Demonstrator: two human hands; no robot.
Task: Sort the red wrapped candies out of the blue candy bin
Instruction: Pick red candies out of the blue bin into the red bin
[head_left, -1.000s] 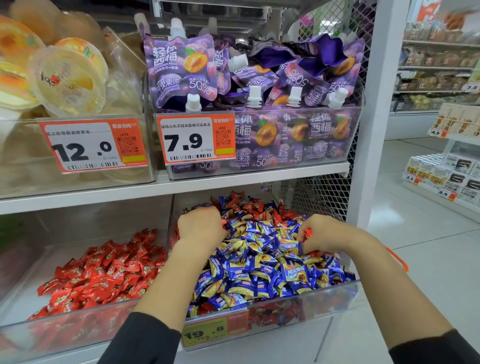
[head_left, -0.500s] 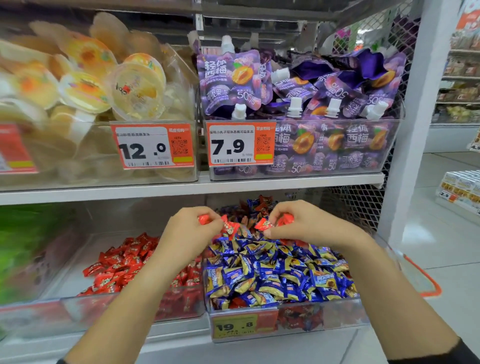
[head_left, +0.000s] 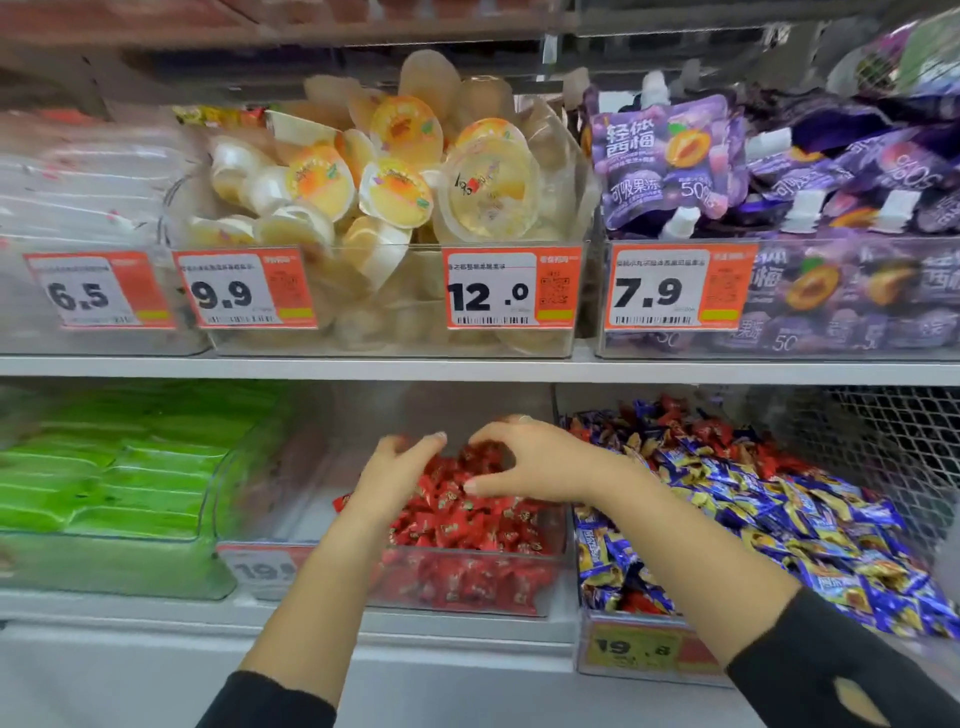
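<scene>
Both hands (head_left: 400, 473) (head_left: 524, 462) shifted over glossy crinkled red candies (head_left: 467, 514).

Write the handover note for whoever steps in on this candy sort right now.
Left hand: over the red candy bin, fingers loosely spread; no candy visibly held.
Right hand: also over the red bin, fingers arched above the pile; whether a candy is under them cannot be told.
Red wrapped candies: a pile sits in the clear red bin, left of the blue candy bin.
Done: both hands are at the red bin, apparently dropping off a batch.
Left: red wrappers remain mixed in at the back of the blue bin and some behind its front wall. Go back for those.
</scene>
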